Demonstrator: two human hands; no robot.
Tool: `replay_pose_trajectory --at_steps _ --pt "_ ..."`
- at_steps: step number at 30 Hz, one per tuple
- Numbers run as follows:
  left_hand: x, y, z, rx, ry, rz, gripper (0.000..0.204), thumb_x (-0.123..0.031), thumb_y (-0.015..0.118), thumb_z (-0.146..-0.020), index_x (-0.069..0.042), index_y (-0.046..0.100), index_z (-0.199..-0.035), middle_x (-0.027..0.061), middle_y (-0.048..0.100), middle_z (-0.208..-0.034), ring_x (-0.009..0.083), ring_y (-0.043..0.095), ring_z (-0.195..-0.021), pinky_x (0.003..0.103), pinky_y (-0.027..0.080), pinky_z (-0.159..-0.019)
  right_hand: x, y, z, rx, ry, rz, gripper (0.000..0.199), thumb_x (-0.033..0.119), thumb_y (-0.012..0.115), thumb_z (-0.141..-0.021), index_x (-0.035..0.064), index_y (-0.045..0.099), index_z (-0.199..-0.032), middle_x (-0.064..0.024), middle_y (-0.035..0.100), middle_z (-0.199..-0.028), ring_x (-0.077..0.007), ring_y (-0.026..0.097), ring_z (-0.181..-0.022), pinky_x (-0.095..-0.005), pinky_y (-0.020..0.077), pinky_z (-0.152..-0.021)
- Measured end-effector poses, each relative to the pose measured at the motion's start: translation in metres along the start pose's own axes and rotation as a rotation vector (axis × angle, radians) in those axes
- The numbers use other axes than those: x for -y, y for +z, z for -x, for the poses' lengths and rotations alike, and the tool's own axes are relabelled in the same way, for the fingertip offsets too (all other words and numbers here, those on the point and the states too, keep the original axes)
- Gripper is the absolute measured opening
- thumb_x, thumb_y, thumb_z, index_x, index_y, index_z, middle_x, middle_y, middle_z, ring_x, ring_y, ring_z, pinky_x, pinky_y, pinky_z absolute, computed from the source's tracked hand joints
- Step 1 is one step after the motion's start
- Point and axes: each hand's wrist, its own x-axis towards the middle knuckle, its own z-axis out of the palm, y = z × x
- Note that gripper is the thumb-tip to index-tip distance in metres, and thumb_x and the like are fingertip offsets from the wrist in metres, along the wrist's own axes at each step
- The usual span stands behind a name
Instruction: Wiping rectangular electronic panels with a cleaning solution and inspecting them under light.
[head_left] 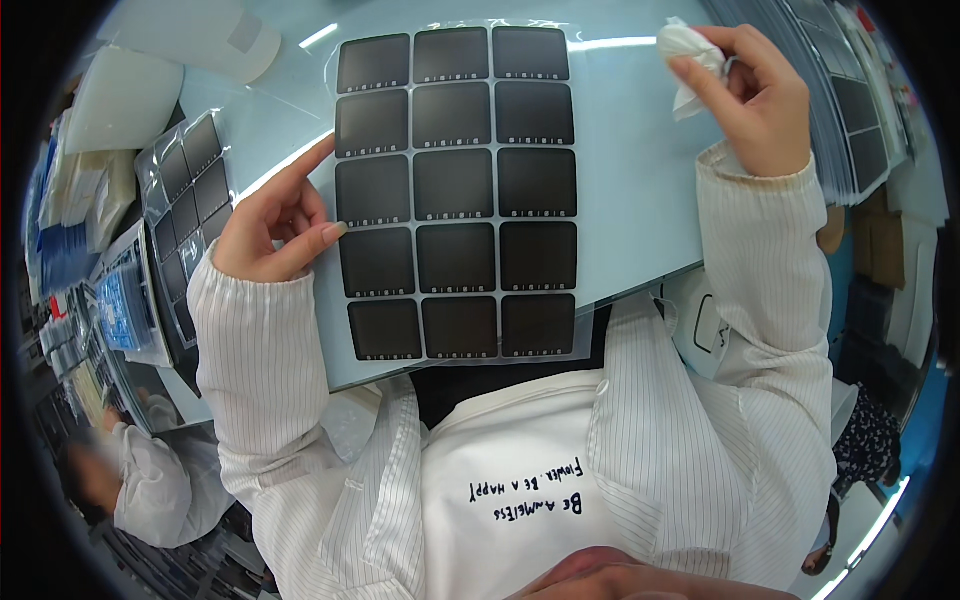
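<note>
A clear sheet with rows of dark rounded rectangular panels [455,184] lies in front of me on the pale glass-like tabletop [640,180]. Each panel carries a row of small light marks along its lower edge. At the sheet's left edge rests my left hand [277,222], its index finger stretched out and its thumb apart, both tips touching the edge. The other fingers of that hand curl inward. Off to the right, away from the sheet, my right hand [760,95] is closed on a crumpled white wipe [690,58].
A similar panelled sheet [180,190] lies at the left. Behind it are a translucent white container [200,35] and stacked bags [85,170]. A thick stack of sheets [810,110] stands at the right. A person in white [165,490] sits at the lower left.
</note>
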Motion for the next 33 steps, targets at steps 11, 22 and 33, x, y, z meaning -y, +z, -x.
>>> replay_pose_trajectory --at_steps 11,22,33 --pt "-0.007 0.001 -0.001 -0.001 -0.032 -0.006 0.070 0.003 0.065 -0.074 -0.007 0.036 -0.137 -0.0006 0.052 -0.069 0.0057 0.049 -0.058 0.018 0.043 -0.057 0.062 0.045 0.018 0.383 -0.352 -0.311 0.027 0.009 0.068 -0.070 0.0043 0.062 -0.096 -0.0080 0.054 -0.082 -0.0204 0.056 -0.058 -0.0269 0.0438 -0.050" --pt "-0.005 0.001 0.002 -0.001 -0.027 -0.005 0.072 0.004 0.066 -0.073 -0.005 0.035 -0.137 0.0000 0.053 -0.069 0.0056 0.050 -0.057 0.018 0.044 -0.057 0.045 0.045 0.007 0.406 -0.291 -0.296 0.032 0.016 0.071 -0.070 0.0028 0.062 -0.097 -0.0074 0.055 -0.080 -0.0181 0.058 -0.063 -0.0283 0.0464 -0.055" --pt "0.016 -0.028 -0.010 -0.091 0.112 0.194 0.074 0.002 0.068 -0.073 -0.004 0.032 -0.138 0.0037 0.058 -0.077 0.0083 0.054 -0.060 0.020 0.046 -0.055 0.065 0.026 -0.049 -0.058 -0.108 -0.242 0.024 0.017 0.071 -0.067 -0.0005 0.065 -0.082 -0.0092 0.058 -0.067 -0.0156 0.055 -0.053 -0.0271 0.0429 -0.050"
